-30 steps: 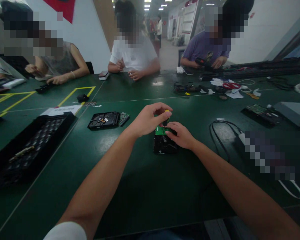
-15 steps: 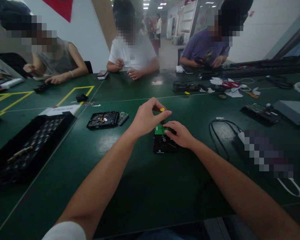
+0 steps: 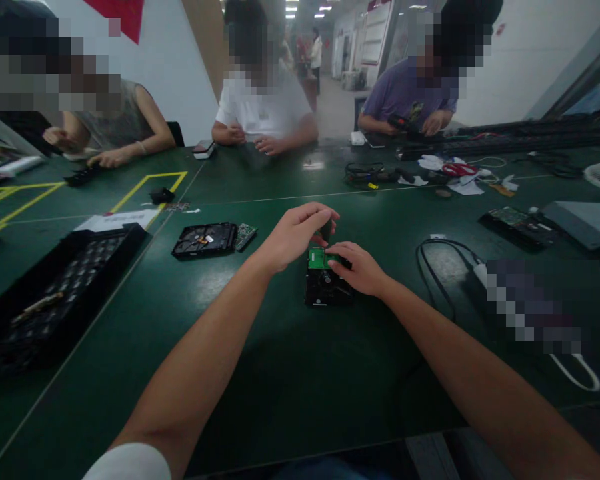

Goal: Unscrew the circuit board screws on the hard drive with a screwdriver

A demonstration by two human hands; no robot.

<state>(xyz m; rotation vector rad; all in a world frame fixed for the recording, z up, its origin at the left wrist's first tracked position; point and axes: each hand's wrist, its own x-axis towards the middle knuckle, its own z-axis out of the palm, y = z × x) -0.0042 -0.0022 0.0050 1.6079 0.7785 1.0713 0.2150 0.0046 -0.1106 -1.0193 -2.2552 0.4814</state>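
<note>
A black hard drive (image 3: pixel 325 291) with a green circuit board (image 3: pixel 317 259) at its far end lies on the table in front of me. My right hand (image 3: pixel 358 268) grips its right side, fingertips pressing on the board. Just above the far end, my left hand (image 3: pixel 301 235) is closed around a small screwdriver (image 3: pixel 326 231). Only part of its dark handle shows between the fingers; its tip is hidden. To the left lies another opened hard drive (image 3: pixel 205 240), with a loose circuit board (image 3: pixel 245 236) beside it.
A long black tray (image 3: pixel 65 293) occupies the left side. Right of me lie a black cable (image 3: pixel 433 267), a blurred-out device (image 3: pixel 535 307), another drive with a board (image 3: pixel 517 227) and a grey box (image 3: pixel 580 223). Cables and paper scraps (image 3: pixel 460 175) sit farther back. Three people sit across the table.
My left hand has rolled its fingers and thumb around the screwdriver, so its yellow end no longer shows. My right hand and the hard drive stay in place.
</note>
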